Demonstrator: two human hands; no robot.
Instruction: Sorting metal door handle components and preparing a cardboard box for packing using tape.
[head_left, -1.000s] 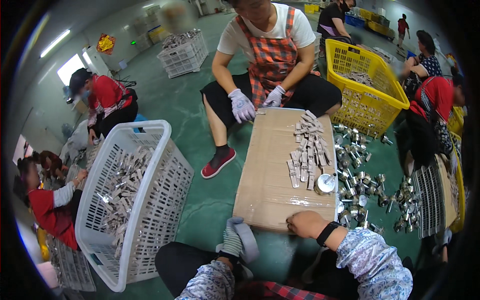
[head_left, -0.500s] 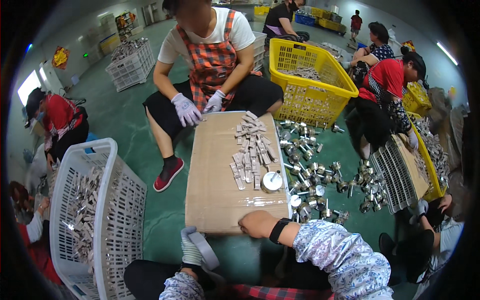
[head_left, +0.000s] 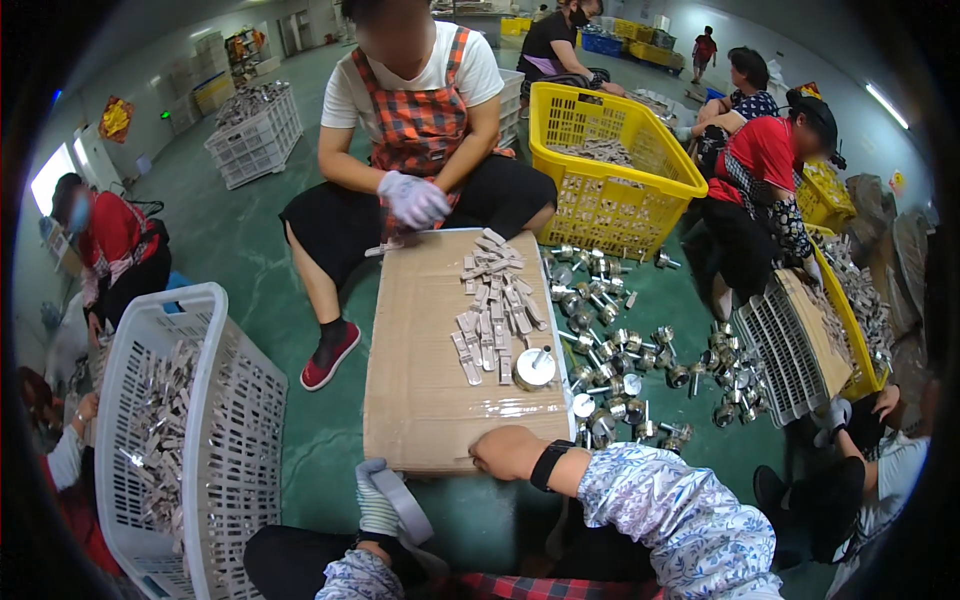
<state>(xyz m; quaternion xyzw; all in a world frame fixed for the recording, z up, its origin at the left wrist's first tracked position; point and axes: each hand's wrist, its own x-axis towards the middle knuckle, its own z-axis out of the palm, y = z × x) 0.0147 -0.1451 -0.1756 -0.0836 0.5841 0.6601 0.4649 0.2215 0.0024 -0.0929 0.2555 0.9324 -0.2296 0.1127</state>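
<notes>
Co-worker's gloved hands [head_left: 413, 200], apart before, now overlap; wearer's side unchanged, seemingly paused. Grey ring [head_left: 406, 506] at left hand [head_left: 376, 500], off cardboard [head_left: 420, 400]; right hand [head_left: 505, 453] at near edge. Can't tell if either's fingers are clamped.

No readable lettering, red-and-gold wall hanging [head_left: 116, 119], its markings unclear

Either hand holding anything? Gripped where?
Left hand: grey tape roll, by its upper part. Right hand: at the cardboard's near edge; any hold can't be told.
</notes>
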